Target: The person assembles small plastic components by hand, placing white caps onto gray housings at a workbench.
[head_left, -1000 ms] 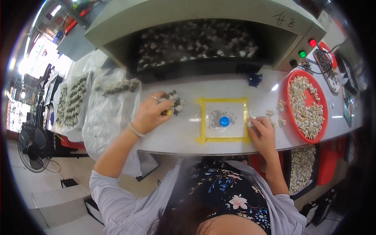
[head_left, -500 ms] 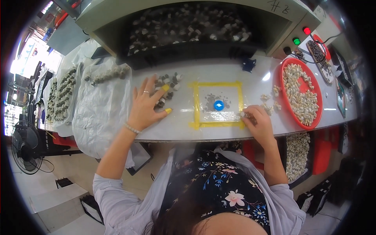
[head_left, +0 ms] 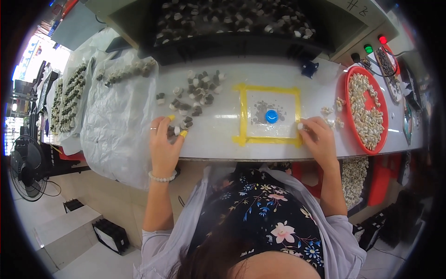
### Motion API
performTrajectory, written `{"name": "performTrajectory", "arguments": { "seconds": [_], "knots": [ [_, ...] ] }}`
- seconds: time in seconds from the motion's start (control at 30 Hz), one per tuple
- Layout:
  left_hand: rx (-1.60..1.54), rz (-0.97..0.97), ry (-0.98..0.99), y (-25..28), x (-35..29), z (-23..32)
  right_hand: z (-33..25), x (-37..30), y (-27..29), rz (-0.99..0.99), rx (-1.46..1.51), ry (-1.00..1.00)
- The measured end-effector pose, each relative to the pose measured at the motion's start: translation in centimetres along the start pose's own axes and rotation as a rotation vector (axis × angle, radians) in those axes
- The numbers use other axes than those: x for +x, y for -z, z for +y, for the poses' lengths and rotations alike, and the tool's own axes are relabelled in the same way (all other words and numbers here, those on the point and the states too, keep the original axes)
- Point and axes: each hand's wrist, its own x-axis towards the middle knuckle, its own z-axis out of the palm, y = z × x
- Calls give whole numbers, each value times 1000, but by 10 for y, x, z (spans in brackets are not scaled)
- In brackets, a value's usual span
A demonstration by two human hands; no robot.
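Note:
My left hand (head_left: pixel 165 143) rests on the table with thumb and fingers curled round a small dark-and-white plug (head_left: pixel 175 130); yellow covers wrap two of its fingertips. Further off lies a loose heap of the same plugs (head_left: pixel 203 87). At the right edge of a yellow tape square (head_left: pixel 269 88), my right hand (head_left: pixel 321 139) pinches a small whitish piece (head_left: pixel 301 126). Within the square, a round blue cap-like piece (head_left: pixel 271 116) with a pale centre sits beside a scatter of small grey flat bits (head_left: pixel 261 111).
On the right stands a red round tray (head_left: pixel 383 125) of cream-coloured pieces, several loose ones (head_left: pixel 340 104) beside it. White plastic sheeting (head_left: pixel 116 139) with plug rows covers the left side. At the back, a grey machine housing (head_left: pixel 121 18) opens over more plugs. A dark blue object (head_left: pixel 309 69) lies before it.
My left hand has drawn back toward the near edge from the heap, its fingers closing round a plug. Several plugs lie more spread out. My right hand keeps its pinch beside the tape.

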Motion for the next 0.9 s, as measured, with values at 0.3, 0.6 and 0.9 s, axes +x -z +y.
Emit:
{"name": "performTrajectory", "arguments": {
  "seconds": [0.3, 0.6, 0.9],
  "knots": [
    [12, -147, 26, 9, -6, -14, -15, 29, -10, -67, 113, 139],
    [-1447, -290, 493, -40, -14, 46, -33, 50, -25, -195, -149, 360],
    [-1482, -395, 418, -70, -15, 66, -36, 55, -25, -280, -294, 375]
  ]
}}
